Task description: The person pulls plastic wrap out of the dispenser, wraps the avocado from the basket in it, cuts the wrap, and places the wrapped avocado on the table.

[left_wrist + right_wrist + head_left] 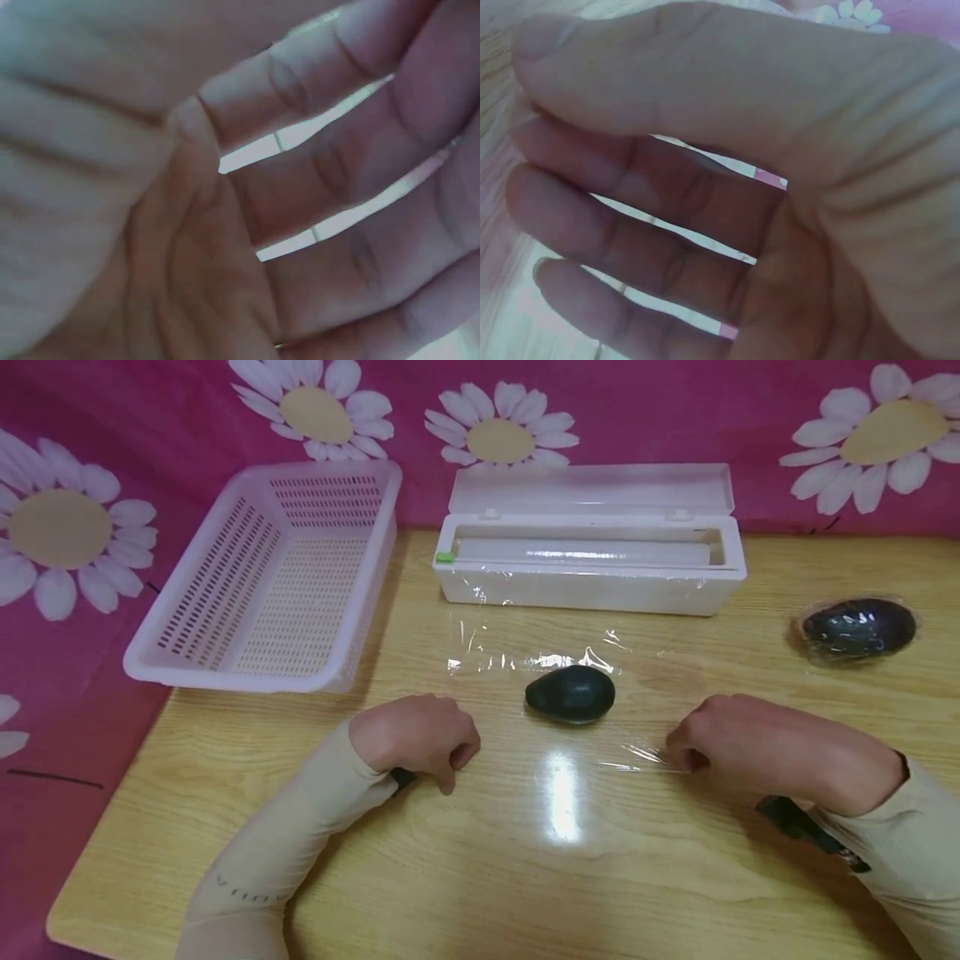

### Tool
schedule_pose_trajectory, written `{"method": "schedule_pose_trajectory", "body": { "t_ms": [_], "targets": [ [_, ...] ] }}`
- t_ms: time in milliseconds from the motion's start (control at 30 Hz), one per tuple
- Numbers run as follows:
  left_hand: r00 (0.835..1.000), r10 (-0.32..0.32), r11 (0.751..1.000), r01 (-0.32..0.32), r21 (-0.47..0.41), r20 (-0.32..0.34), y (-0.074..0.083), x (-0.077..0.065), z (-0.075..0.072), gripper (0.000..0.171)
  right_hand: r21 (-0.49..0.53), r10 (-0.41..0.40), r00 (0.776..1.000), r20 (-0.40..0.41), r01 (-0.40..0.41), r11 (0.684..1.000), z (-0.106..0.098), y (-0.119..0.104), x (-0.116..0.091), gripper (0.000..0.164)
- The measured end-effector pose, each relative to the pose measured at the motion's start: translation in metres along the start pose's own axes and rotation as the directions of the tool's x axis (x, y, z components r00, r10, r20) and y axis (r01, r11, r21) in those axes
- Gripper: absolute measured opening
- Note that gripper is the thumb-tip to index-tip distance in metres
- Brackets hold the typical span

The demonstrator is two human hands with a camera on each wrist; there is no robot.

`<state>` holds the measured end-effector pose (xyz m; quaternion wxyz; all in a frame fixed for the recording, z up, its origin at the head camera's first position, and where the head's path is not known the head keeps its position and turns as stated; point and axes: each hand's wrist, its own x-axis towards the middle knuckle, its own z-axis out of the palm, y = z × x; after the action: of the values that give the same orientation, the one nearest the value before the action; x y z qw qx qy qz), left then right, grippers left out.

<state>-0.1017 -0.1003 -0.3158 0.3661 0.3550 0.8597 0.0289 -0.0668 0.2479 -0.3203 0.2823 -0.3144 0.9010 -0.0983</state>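
A dark green avocado (572,695) lies on a sheet of clear plastic wrap (517,662), which runs down over the table from the roll (581,552) in a white dispenser box (592,589). My right hand (780,747) pinches the sheet's near right part, where creases run to its fingertips. In the right wrist view the thumb (652,75) lies against the index finger. To the left of the avocado my left hand (416,737) hangs low over the table with loosely bent fingers, its thumb apart from them; its fingers (300,202) fill the left wrist view.
A white perforated basket (341,681) stands at the back left. Behind the roll, the box's lid (588,492) is raised. Another avocado (860,628), wrapped in plastic, lies at the right. A pink flowered cloth (637,410) hangs behind the wooden table (480,877).
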Motion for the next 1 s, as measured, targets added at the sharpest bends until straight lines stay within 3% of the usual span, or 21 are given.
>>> {"method": "schedule_pose_trajectory", "body": {
  "t_ms": [233,467,1000],
  "targets": [
    [0.999,0.018,1.0,-0.019,-0.016,-0.037,-0.0043,-0.0014,0.004,0.044,0.005,-0.026,1.0,0.008,0.026,1.0,-0.0013,0.0033,0.0009,0.033],
    [0.999,0.035,0.999,-0.036,-0.033,-0.029,-0.007,-0.0005,0.0048,0.046,-0.02,-0.09,0.995,-0.053,0.089,0.996,0.0024,0.0069,0.0013,0.034],
    [0.988,0.154,0.987,-0.155,-0.041,-0.032,-0.009,-0.0034,0.0016,0.029,0.015,-0.066,0.998,0.014,0.066,0.998,-0.0001,0.0085,0.0009,0.027]
  ]
}}
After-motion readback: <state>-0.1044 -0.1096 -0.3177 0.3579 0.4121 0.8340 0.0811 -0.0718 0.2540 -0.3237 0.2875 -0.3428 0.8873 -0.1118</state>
